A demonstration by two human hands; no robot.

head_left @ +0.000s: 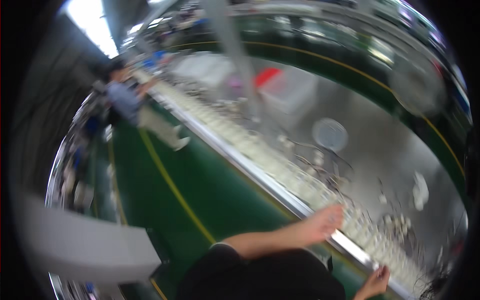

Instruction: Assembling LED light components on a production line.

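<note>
My left hand [325,223] reaches over the metal edge rail [295,202] of a long line. Its fingers are at the row of small cream-white parts [300,182], blurred by motion, so whether they grip one cannot be made out. Farther down the same rail, at the lower right, is my right hand [377,283]. Its fingers are curled and pressed together beside the row; anything in them is hidden. The white parts stand close together along the whole line, too smeared to name their kind.
Beyond the row, a grey metal table [360,165] carries loose wires [330,172], a round clear lid-like disc [330,135], a crumpled white piece [420,191] and a translucent bin [290,90]. A grey post [235,50] rises there. Another person [125,100] stands at the line, far left, on green floor [145,185].
</note>
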